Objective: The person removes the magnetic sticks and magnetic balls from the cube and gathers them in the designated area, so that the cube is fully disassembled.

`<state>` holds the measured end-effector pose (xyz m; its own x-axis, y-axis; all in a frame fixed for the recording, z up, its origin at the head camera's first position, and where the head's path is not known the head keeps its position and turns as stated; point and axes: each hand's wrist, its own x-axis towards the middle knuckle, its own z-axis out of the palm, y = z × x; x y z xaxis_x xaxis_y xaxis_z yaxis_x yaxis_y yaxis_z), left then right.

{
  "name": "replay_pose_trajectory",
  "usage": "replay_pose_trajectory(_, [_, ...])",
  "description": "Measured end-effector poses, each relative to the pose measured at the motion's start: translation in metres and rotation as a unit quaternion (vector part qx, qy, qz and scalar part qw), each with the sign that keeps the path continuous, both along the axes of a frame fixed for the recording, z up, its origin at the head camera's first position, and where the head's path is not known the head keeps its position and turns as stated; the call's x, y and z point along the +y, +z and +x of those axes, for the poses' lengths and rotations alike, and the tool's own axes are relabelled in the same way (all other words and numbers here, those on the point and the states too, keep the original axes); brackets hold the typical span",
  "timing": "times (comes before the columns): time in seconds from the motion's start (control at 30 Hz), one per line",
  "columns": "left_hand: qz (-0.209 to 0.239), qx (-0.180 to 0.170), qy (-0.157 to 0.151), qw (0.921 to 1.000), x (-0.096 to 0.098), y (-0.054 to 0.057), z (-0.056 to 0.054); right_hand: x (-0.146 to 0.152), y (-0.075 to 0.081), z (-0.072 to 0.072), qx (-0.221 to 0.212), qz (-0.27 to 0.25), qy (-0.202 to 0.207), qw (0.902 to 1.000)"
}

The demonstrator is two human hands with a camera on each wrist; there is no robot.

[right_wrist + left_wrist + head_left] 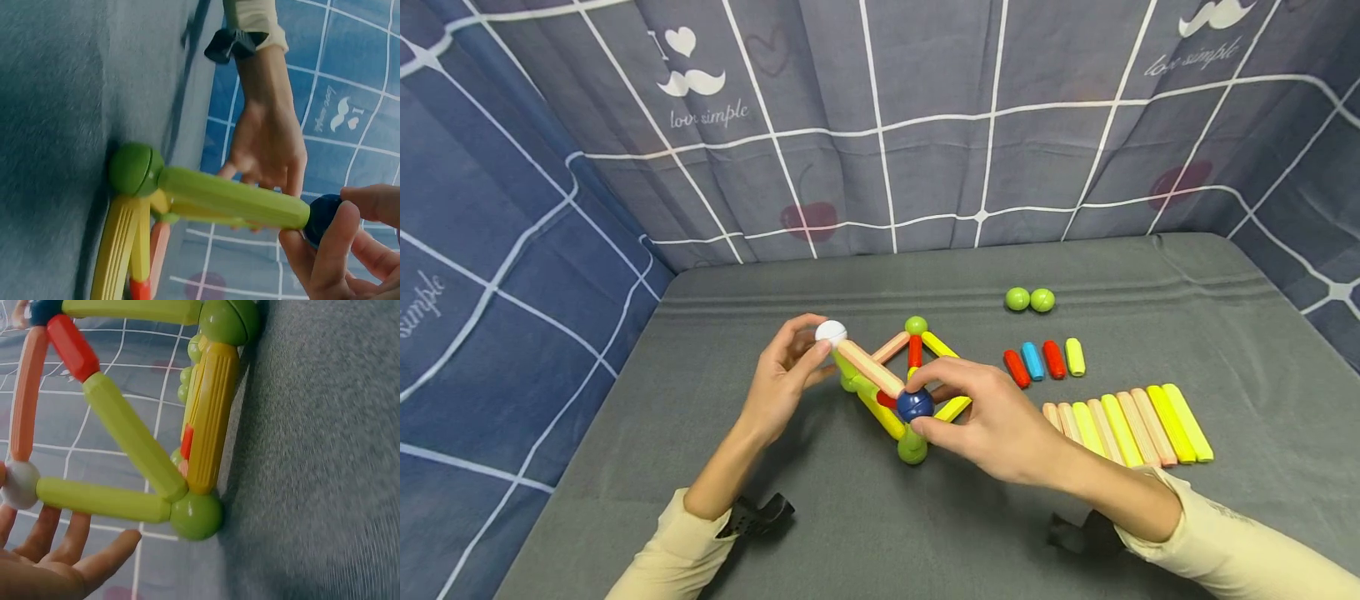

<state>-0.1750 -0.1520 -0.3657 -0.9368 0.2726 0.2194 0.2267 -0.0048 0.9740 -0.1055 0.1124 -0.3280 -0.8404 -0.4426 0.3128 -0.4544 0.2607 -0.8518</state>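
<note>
A frame of ridged sticks and balls stands on the grey cloth. My left hand (777,385) holds the white ball (831,333) at an upper corner, and my right hand (1000,421) pinches the dark blue ball (915,405) at another. Between them runs a peach stick (871,368). In the left wrist view, a light green stick (103,499) links the white ball to a green ball (197,515) on the cloth. A short red stick (74,349) and a green stick (134,434) run diagonally from the blue ball. A yellow stick (214,419) lies along the base.
To the right, several long peach and yellow sticks (1138,425) lie in a row. Behind them are short sticks in red, blue (1033,362) and yellow. Two loose green balls (1042,300) sit farther back. A checked curtain (925,125) surrounds the cloth-covered surface.
</note>
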Motion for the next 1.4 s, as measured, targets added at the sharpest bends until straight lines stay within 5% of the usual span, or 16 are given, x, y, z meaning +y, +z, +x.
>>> replay_pose_trajectory(0.23, [-0.065, 0.034, -0.055, 0.9958, -0.011, 0.003, 0.012, 0.023, -0.002, -0.004, -0.044, -0.005, 0.003, 0.9990])
replay_pose_trajectory(0.47, [-0.123, 0.087, -0.067, 0.9863, -0.005, 0.007, 0.025, 0.043, 0.002, -0.011, -0.076, 0.008, 0.017, 0.9969])
replay_pose_trajectory(0.83, [-0.134, 0.035, -0.089, 0.9863, 0.010, 0.013, 0.044, 0.069, 0.012, -0.028, -0.046, 0.056, 0.043, 0.9965])
replay_pose_trajectory(1.2, [-0.145, 0.057, -0.080, 0.9846, 0.015, 0.013, 0.036, 0.070, 0.008, -0.014, 0.008, 0.049, 0.060, 0.9970])
replay_pose_trajectory(1.4, [-0.132, 0.047, -0.089, 0.9861, 0.017, 0.014, 0.035, 0.066, 0.012, -0.011, 0.002, 0.109, 0.013, 0.9940])
